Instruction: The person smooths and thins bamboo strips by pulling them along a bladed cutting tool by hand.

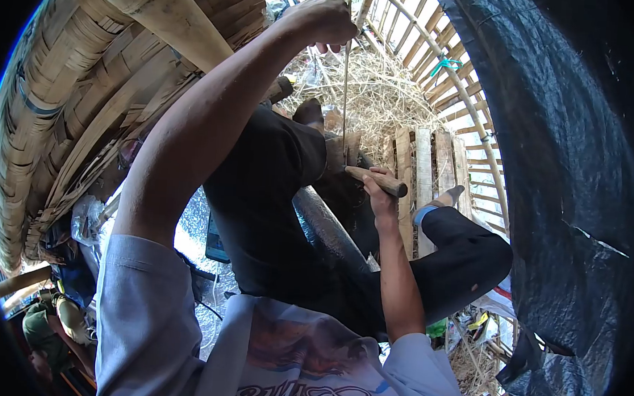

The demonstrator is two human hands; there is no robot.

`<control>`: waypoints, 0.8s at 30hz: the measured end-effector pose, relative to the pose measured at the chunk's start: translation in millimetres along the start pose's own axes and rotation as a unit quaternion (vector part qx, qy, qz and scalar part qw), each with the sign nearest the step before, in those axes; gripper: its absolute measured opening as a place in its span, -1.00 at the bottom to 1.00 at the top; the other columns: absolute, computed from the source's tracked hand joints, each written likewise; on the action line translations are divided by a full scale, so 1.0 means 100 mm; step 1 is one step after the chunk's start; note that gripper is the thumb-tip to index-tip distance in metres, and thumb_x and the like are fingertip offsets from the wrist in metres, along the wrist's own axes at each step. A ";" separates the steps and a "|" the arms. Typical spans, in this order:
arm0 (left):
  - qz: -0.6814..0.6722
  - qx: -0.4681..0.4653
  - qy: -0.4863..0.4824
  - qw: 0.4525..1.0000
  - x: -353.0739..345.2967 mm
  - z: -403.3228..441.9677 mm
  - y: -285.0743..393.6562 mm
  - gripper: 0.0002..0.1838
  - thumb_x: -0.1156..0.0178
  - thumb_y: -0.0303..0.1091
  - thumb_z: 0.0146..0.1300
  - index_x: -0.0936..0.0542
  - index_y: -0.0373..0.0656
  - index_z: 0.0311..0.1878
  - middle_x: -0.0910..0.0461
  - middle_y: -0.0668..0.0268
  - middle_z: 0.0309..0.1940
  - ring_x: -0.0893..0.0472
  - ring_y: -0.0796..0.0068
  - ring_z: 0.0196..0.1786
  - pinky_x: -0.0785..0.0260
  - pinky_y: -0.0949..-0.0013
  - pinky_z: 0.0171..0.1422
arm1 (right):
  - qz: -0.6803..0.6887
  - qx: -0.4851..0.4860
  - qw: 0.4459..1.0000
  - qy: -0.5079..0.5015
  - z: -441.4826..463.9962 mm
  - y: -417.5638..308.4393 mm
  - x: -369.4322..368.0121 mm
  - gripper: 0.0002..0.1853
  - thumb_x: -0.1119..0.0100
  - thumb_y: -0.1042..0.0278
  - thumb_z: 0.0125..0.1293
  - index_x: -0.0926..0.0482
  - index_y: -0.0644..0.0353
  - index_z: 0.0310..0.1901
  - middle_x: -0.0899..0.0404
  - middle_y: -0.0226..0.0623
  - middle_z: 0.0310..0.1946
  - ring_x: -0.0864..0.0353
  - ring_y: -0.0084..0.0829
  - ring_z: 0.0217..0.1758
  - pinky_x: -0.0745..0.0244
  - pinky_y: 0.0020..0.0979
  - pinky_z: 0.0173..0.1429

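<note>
My left hand (326,23) is raised at the top of the view, its fingers closed around a thin bamboo strip (346,91). The strip hangs nearly straight down to my bent left knee. Near its lower end, my right hand (381,192) grips a knife (395,186) by its thick wooden handle. I can barely make out the blade, which lies against the strip beside the knee. A brown pad (335,155) covers part of that knee.
Woven bamboo (75,111) and a thick bamboo pole (154,6) stand close on the left. Dark plastic sheeting (573,163) hangs at the right, beside a slatted bamboo wall (474,113). Shavings (382,86) and wooden planks (423,154) lie ahead. Another person (48,327) is at lower left.
</note>
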State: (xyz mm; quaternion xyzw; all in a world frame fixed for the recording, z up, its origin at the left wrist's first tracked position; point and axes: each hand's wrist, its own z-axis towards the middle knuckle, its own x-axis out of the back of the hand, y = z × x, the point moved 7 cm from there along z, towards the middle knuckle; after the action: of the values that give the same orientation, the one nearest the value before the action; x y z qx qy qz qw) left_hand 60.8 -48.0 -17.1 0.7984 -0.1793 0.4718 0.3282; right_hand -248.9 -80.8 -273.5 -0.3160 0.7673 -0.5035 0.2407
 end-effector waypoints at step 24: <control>-0.046 -0.033 -0.009 0.998 -0.01 -0.05 0.06 -0.62 -0.08 -0.13 0.33 -0.70 -0.28 -0.27 -0.72 0.22 -0.41 -0.72 0.44 -0.45 -0.58 0.40 -0.40 | -0.123 0.163 0.978 0.030 -0.17 -0.24 -0.21 -0.77 -0.24 0.39 0.19 -0.51 0.29 -0.15 -0.60 -0.13 -0.14 -0.60 -0.33 -0.07 -0.50 -0.33 0.08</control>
State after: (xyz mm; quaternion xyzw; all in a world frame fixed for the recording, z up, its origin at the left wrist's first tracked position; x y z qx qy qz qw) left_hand 53.9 -48.7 -13.9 0.7986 -0.1614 0.4429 0.3742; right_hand -239.8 -62.1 -243.7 -0.3488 0.6372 -0.6569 0.2020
